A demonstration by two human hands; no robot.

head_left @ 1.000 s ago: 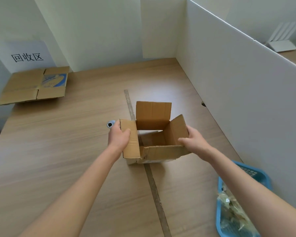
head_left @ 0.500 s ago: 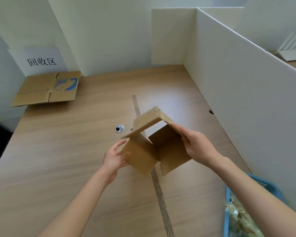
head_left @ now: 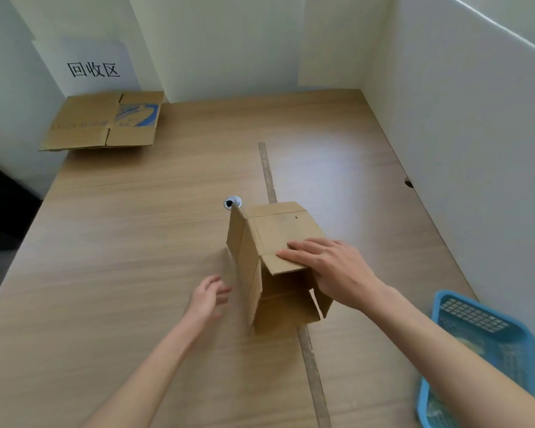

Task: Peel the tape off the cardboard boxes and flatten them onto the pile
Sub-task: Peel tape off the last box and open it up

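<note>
A small brown cardboard box [head_left: 269,236] lies on its side in the middle of the wooden table, its open end with loose flaps facing me. My right hand [head_left: 331,267] lies on top of it with fingers straight, pressing on the upper panel and flap. My left hand [head_left: 209,296] hovers just left of the box with fingers loosely spread, holding nothing and not touching it. A pile of flattened cardboard [head_left: 105,125] with a blue print lies at the far left corner under a paper sign.
A blue plastic basket [head_left: 488,341] with crumpled tape scraps sits at the near right edge. White partition walls [head_left: 460,134] close off the right and back. A round cable grommet [head_left: 231,202] and a seam strip [head_left: 267,174] mark the tabletop.
The box went from upright and open, through a tilted lift in both hands, to lying on its side. My left hand let go; my right hand moved on top.
</note>
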